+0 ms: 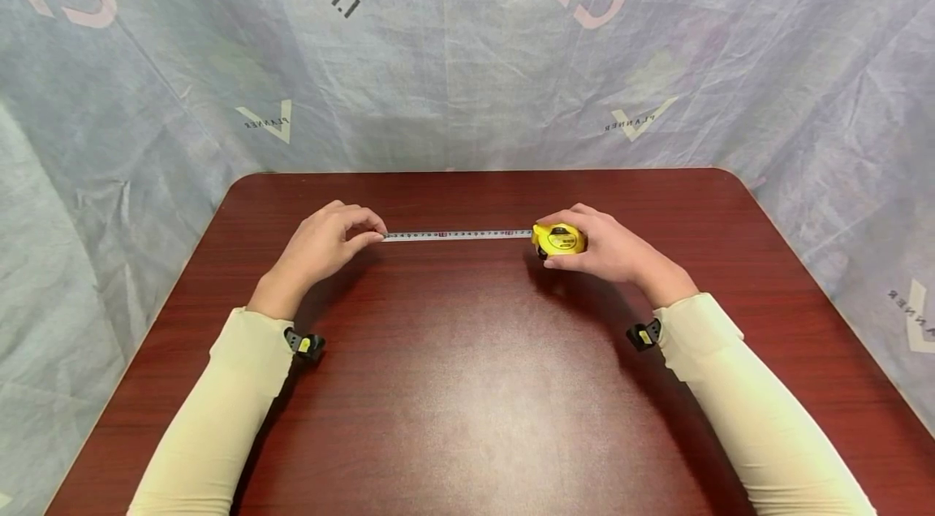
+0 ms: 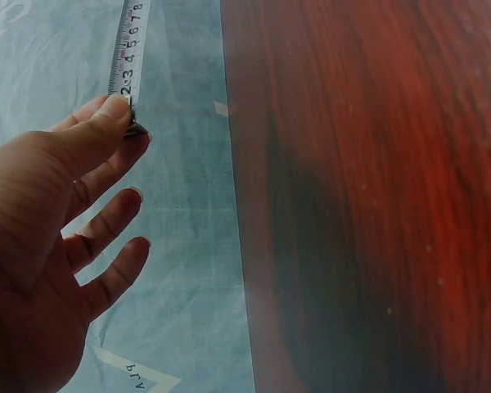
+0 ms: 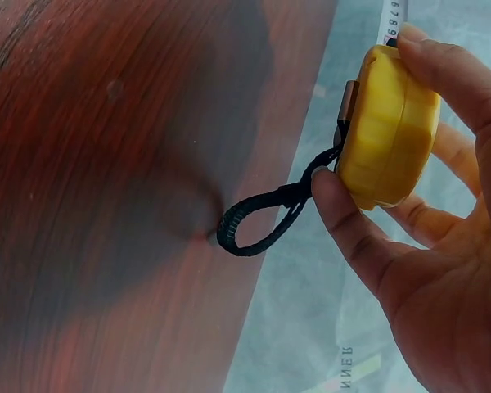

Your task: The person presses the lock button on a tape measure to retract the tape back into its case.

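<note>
A yellow tape measure [image 1: 561, 240] is held in my right hand [image 1: 609, 244], its case between thumb and fingers. From it a white blade [image 1: 460, 235] with black and red markings runs straight to the left. My left hand [image 1: 325, 244] pinches the blade's end between thumb and forefinger. In the left wrist view the dark end hook [image 2: 134, 129] shows at those fingertips, while the other fingers are spread. A black wrist loop [image 3: 262, 217] hangs from the yellow case in the right wrist view. Both hands are raised above the tabletop, casting shadows.
The reddish-brown wooden table [image 1: 467, 386] has rounded far corners. Grey printed cloth [image 1: 453, 53] hangs behind it and along both sides. Each wrist carries a small black strapped device; the left device [image 1: 305, 344] and right device [image 1: 644, 334] sit at the cuffs.
</note>
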`<state>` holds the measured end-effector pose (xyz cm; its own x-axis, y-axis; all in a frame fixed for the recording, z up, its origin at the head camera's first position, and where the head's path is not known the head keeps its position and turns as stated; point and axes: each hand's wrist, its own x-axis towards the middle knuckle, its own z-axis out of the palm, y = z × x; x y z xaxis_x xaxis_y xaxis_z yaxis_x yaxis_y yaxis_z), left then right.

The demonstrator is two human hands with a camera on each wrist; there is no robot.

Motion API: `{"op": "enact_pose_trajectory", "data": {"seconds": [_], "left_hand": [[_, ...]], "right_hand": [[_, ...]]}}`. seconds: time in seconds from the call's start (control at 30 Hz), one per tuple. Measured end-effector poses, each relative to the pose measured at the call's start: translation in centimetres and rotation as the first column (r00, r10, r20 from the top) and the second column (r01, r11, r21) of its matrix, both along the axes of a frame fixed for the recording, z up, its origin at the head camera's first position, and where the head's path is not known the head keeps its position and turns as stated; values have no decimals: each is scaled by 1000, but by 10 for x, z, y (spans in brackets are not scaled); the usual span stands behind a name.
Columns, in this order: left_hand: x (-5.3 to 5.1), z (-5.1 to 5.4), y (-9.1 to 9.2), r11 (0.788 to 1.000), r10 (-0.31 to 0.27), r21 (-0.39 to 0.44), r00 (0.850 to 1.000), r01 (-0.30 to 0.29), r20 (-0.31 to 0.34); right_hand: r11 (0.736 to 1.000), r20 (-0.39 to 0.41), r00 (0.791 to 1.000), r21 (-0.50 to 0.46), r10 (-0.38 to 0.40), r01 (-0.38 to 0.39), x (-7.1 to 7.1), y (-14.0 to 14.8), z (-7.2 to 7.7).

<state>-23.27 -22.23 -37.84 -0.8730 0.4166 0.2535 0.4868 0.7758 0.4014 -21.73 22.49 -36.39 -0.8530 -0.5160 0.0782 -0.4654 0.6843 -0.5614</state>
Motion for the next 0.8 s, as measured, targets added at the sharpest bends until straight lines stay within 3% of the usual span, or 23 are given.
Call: {"op": "enact_pose_trajectory", "data": {"seconds": [0.3, 0.8], "left_hand": [[0, 1, 4, 1000, -12, 16, 1000, 12, -26], [0, 2, 11, 1000, -17, 10, 1000, 17, -3]], "right_hand": [[1000, 6, 1000, 8, 6, -6, 1, -3, 0], [1000, -4, 1000, 22, 7, -7, -1, -7, 4]]}}
